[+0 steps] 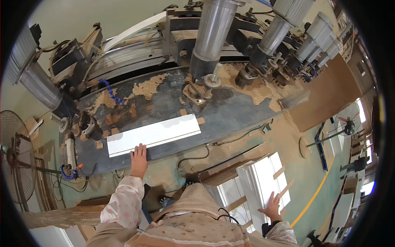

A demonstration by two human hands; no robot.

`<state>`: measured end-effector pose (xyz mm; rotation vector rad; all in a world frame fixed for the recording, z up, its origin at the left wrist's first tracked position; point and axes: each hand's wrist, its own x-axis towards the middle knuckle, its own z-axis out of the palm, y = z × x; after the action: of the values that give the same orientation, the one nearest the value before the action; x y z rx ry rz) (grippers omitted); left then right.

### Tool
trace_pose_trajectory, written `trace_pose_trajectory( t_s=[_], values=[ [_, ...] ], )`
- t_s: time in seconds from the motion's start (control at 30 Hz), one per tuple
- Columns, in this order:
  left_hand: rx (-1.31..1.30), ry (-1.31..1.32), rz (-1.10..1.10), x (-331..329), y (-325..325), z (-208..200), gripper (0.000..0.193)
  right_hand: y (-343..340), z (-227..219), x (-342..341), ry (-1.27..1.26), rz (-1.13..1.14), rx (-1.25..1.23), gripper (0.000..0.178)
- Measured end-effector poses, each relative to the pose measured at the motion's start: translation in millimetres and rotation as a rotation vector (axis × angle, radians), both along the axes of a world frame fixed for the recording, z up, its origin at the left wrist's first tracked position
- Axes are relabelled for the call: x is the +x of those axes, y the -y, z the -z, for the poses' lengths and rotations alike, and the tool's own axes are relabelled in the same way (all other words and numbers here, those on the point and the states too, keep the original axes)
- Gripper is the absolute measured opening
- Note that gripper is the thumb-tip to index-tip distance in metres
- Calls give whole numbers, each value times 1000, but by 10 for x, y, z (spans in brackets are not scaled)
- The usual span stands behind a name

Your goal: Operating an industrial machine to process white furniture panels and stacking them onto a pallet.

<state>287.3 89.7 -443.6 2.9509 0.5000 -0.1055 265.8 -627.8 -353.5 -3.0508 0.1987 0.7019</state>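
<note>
A long white panel with a groove along its near side lies on the dark machine table. My left hand rests its outstretched fingertips on the panel's near edge, left of its middle. To the right, a stack of white panels stands beside my body with wooden strips across it. My right hand is spread over the near end of this stack, close to one strip; whether it touches the strip I cannot tell. Small wooden blocks sit against the panel's ends and far side.
Several motor-driven spindles hang along the far side of the table, above sawdust. A cutter head stands close to the panel's left end. Fans stand at both sides. A cable runs below the table's front edge.
</note>
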Motion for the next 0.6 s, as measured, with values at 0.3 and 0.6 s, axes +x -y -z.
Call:
trace_pose_trajectory(
  t_s=[0.3, 0.6],
  values=[
    [149, 163, -25, -193, 96, 189, 41, -1785, -513, 795, 323, -548, 476, 77],
    [113, 290, 245, -1446, -249, -688, 37, -4719, -421, 1801, 100, -1356, 819, 68]
  ],
)
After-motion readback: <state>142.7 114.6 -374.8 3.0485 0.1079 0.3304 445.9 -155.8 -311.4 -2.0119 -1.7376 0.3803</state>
